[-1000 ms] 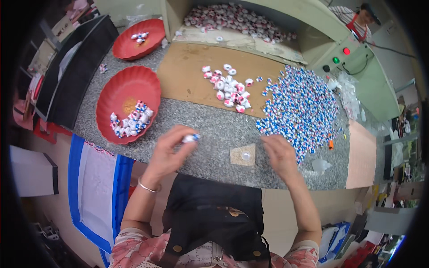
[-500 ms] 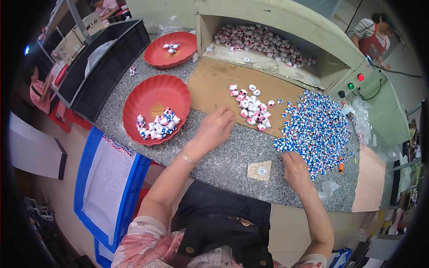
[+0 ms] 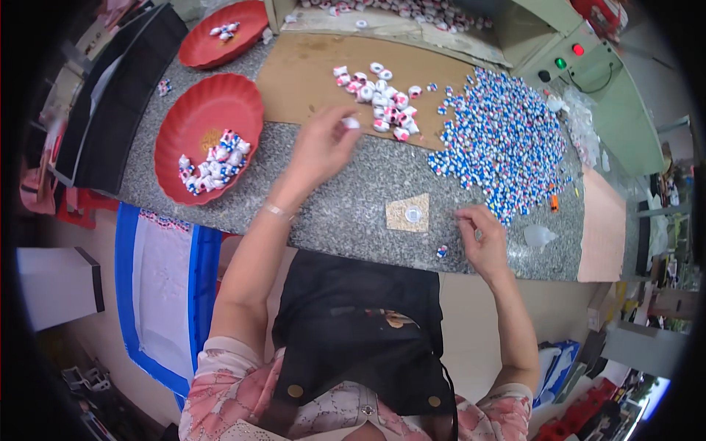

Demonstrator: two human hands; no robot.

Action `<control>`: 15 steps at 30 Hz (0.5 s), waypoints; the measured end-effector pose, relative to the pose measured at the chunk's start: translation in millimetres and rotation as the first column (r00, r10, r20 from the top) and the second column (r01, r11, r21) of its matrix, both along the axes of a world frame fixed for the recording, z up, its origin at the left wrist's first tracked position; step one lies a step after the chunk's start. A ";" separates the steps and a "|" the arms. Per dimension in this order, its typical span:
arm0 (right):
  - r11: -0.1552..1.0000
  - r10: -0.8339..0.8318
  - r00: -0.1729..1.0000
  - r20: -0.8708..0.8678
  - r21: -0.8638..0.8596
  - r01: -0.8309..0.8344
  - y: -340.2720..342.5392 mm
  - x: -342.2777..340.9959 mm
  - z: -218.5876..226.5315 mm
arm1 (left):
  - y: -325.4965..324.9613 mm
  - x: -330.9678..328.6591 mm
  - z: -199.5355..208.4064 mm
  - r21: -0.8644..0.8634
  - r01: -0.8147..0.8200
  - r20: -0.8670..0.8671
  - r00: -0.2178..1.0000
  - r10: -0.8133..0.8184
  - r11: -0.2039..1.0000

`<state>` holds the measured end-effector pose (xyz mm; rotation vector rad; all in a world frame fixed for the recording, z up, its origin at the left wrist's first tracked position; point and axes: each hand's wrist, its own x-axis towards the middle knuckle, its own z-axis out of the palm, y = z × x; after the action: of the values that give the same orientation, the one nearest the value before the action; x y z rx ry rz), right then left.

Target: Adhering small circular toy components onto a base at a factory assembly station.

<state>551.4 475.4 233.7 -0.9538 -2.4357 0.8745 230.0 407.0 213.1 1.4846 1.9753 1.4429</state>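
Note:
My left hand (image 3: pixel 322 145) is closed in a pinch around a small white plastic piece (image 3: pixel 351 123), at the near edge of the brown cardboard. Just beyond it lies a group of white-and-pink rounded pieces (image 3: pixel 382 103). My right hand (image 3: pixel 484 241) is by the near edge of a big heap of tiny blue-and-white pieces (image 3: pixel 507 147), thumb and fingers curled together; what they hold, if anything, cannot be made out. A small blue-and-white piece (image 3: pixel 442 251) lies on the counter left of it. Nearby is a speckled beige pad (image 3: pixel 397 214) with a clear round disc (image 3: pixel 413 214).
At left, a red scalloped bowl (image 3: pixel 209 95) holds several joined white-and-blue figures; another red bowl (image 3: pixel 220 51) stands behind. A green metal box (image 3: pixel 573 88) with lit buttons holds more white pieces. A blue-rimmed tray (image 3: pixel 126 279) sits below the counter's left side.
My view has tilted down, so the counter sits higher. My left hand now shows a white piece in its fingers. The right has drawn back from the heap, and a blue-and-white piece lies beside it.

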 end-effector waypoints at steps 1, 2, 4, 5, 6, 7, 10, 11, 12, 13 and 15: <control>0.992 -0.042 0.999 -0.020 -0.122 0.039 -4.4 4.1 5.5 | -17.4 1.1 -0.8 0.059 0.018 0.081 0.996 -0.023 0.998; 0.990 -0.053 0.999 -0.004 -0.129 0.052 -10.8 6.8 9.7 | -35.0 3.4 1.4 0.067 0.061 0.205 0.976 -0.074 0.996; 0.996 0.075 0.997 -0.023 -0.052 -0.076 -31.8 11.6 14.1 | -63.2 11.3 2.7 0.078 0.114 0.338 0.931 -0.134 0.990; 0.991 0.117 0.993 -0.003 -0.065 -0.117 -38.5 16.1 8.9 | -76.9 14.9 4.4 0.066 0.137 0.423 0.893 -0.152 0.988; 0.992 0.110 0.994 0.003 -0.069 -0.109 -40.9 20.5 1.9 | -86.0 19.3 5.1 0.057 0.161 0.501 0.849 -0.167 0.985; 0.983 0.170 0.984 0.050 0.056 -0.173 -40.6 23.2 -6.4 | -92.1 23.6 3.8 0.055 0.159 0.502 0.849 -0.165 0.986; 0.961 0.189 0.976 0.109 0.186 -0.207 -41.7 27.1 -10.1 | -99.8 36.9 -1.8 0.152 0.229 0.641 0.718 -0.273 0.961; 0.966 0.159 0.981 0.113 0.189 -0.179 -40.4 23.4 -11.8 | -99.3 43.6 -2.2 0.155 0.238 0.776 0.571 -0.267 0.959; 0.962 0.177 0.979 0.100 0.192 -0.194 -37.5 18.0 -7.8 | -97.8 49.8 -3.5 0.162 0.243 0.880 0.403 -0.252 0.956; 0.995 0.095 0.995 -0.004 0.005 -0.095 -33.9 12.3 0.9 | -95.9 55.1 -8.1 0.217 0.253 0.881 0.365 -0.301 0.943; 0.981 0.011 0.996 -0.093 -0.190 -0.029 -27.5 6.8 4.2 | -91.7 65.4 -15.0 0.274 0.250 0.874 0.338 -0.349 0.929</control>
<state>558.2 448.0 238.0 -0.9337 -2.3191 1.1509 295.4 315.2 198.0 0.6580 0.8628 1.6379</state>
